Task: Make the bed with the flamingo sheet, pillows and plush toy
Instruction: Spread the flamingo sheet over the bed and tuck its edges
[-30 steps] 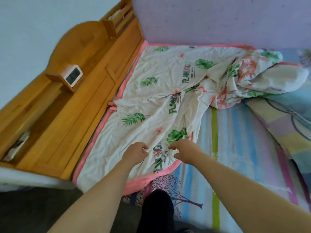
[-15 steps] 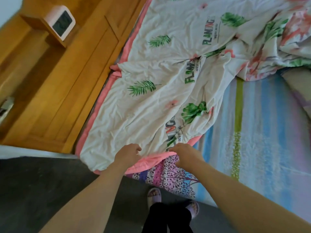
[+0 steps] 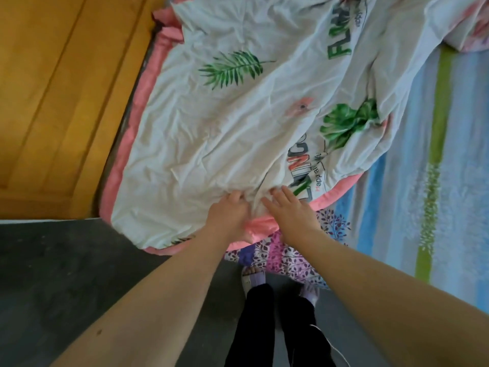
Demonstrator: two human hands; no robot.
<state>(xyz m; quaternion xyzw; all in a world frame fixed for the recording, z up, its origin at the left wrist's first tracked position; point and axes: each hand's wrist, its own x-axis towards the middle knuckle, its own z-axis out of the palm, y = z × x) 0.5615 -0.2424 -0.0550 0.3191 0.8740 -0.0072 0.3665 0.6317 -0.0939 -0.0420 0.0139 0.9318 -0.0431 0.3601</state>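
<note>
The flamingo sheet (image 3: 238,123) is white with green leaves, printed letters and a pink border. It lies wrinkled over the left part of the bed, its near corner hanging over the bed's edge. My left hand (image 3: 227,213) grips a bunched fold near the pink hem. My right hand (image 3: 291,210) lies flat beside it, fingers spread on the cloth and hem. No pillow or plush toy is in view.
A striped blue, green and white bedcover (image 3: 428,181) with a purple tree-print edge (image 3: 285,258) shows on the right. A wooden headboard unit (image 3: 60,102) stands at the left. Dark floor (image 3: 66,274) and my feet in slippers (image 3: 254,276) are below.
The view has tilted down and closer to the bed's edge. My hands have come closer together at the hem, and my right hand has flattened with its fingers spread.
</note>
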